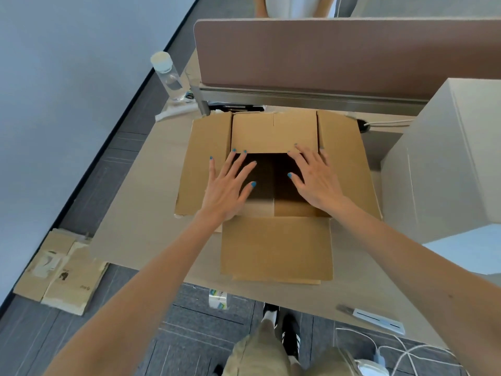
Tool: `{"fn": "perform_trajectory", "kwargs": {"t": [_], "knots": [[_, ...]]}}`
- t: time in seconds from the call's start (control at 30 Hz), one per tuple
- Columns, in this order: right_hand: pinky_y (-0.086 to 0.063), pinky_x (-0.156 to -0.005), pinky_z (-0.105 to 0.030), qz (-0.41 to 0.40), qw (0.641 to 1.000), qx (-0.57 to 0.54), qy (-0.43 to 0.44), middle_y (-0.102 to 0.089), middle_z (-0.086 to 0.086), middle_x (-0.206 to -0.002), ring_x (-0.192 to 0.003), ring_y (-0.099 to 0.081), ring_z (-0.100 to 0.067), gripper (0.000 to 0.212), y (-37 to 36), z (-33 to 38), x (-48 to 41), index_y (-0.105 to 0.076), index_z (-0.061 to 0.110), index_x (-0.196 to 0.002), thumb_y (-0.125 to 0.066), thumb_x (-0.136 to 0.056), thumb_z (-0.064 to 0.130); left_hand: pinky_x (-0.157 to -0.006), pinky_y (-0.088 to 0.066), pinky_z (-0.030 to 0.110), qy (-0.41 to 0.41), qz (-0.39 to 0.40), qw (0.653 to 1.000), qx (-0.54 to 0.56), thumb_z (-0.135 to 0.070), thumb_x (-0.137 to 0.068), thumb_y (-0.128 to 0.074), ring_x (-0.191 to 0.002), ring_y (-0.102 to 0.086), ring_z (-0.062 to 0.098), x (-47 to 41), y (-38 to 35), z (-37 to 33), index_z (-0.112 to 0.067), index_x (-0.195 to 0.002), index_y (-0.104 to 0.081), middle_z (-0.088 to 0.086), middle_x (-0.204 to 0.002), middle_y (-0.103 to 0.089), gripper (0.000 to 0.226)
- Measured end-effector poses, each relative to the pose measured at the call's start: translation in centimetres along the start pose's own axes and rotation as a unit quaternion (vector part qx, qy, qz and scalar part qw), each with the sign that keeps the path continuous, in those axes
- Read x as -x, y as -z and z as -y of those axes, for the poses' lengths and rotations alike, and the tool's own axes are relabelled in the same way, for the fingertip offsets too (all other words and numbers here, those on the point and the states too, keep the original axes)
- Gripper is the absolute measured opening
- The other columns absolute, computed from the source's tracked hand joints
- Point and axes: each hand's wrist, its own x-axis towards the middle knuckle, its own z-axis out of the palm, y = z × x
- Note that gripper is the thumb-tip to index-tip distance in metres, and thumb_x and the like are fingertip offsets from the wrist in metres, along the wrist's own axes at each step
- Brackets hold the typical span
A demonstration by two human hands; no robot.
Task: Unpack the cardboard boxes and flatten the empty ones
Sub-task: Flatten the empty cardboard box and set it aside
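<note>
A brown cardboard box (276, 248) stands on the desk with all its flaps folded outward and its dark inside showing. My left hand (229, 183) lies flat with spread fingers over the box's left rim and opening. Spread the same way, my right hand (315, 176) rests over the right rim. Neither hand grips anything. The inside of the box looks dark, and I cannot tell whether anything lies in it.
A large white box (447, 164) stands on the desk at the right. A brown partition (339, 55) closes the far edge. A clear bottle (166, 74) stands far left. Flattened cardboard (62, 272) lies on the floor at left. A utility knife (374, 318) lies near the front edge.
</note>
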Motion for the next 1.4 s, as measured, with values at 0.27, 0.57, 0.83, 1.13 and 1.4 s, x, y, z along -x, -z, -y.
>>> {"fn": "perform_trajectory", "kwargs": {"t": [0.27, 0.57, 0.83, 1.13, 1.4], "knots": [[-0.019, -0.119, -0.043, 0.041, 0.997, 0.069, -0.015, -0.021, -0.008, -0.158, -0.143, -0.025, -0.027, 0.072, -1.9, -1.4, -5.9, -0.031, 0.018, -0.146, -0.067, -0.085, 0.019, -0.122, -0.007, 0.054, -0.019, 0.008, 1.000, -0.008, -0.042, -0.101, -0.044, -0.153, -0.001, 0.025, -7.7, -1.6, 1.5, -0.028, -0.157, -0.020, 0.003, -0.166, -0.009, 0.062], [-0.028, -0.114, -0.039, 0.054, 0.997, 0.054, 0.012, -0.031, -0.009, -0.154, -0.141, -0.029, -0.027, 0.057, -1.4, -2.6, -8.8, -0.039, 0.014, -0.142, -0.056, -0.087, 0.016, -0.122, -0.018, 0.048, -0.057, 0.046, 0.997, 0.029, -0.034, -0.102, -0.050, -0.152, -0.012, 0.026, -11.3, -1.6, 3.1, -0.025, -0.153, -0.029, 0.003, -0.164, -0.021, 0.056], [-0.049, -0.079, -0.028, -0.102, 0.992, -0.006, 0.070, -0.070, -0.005, -0.107, -0.097, -0.065, -0.022, 0.029, 1.7, -3.2, -11.5, -0.068, 0.011, -0.107, -0.052, -0.086, 0.024, -0.112, -0.031, 0.039, -0.109, 0.016, 0.991, 0.074, -0.036, -0.107, -0.029, -0.138, -0.042, 0.020, -13.8, 2.9, 5.3, -0.028, -0.148, -0.042, -0.001, -0.150, -0.047, 0.044], [-0.046, -0.092, -0.033, -0.258, 0.965, 0.023, 0.046, -0.058, -0.011, -0.118, -0.105, -0.057, -0.025, 0.021, 4.0, -4.0, -18.8, -0.055, 0.007, -0.114, -0.055, -0.094, 0.009, -0.106, -0.039, 0.045, -0.049, -0.195, 0.975, 0.098, -0.003, -0.090, -0.060, -0.120, -0.056, 0.029, -20.9, 4.8, 7.8, -0.016, -0.139, -0.055, 0.006, -0.134, -0.061, 0.051], [-0.020, -0.119, -0.042, -0.100, 0.990, 0.102, 0.016, -0.017, -0.008, -0.160, -0.148, -0.015, -0.025, 0.071, 1.5, -4.8, -20.8, -0.024, 0.011, -0.152, -0.060, -0.091, 0.016, -0.111, -0.035, 0.046, 0.034, -0.075, 0.987, 0.136, -0.027, -0.095, -0.061, -0.147, -0.026, 0.027, -21.3, 1.4, 9.5, -0.031, -0.158, -0.001, 0.001, -0.167, -0.001, 0.088]]}}
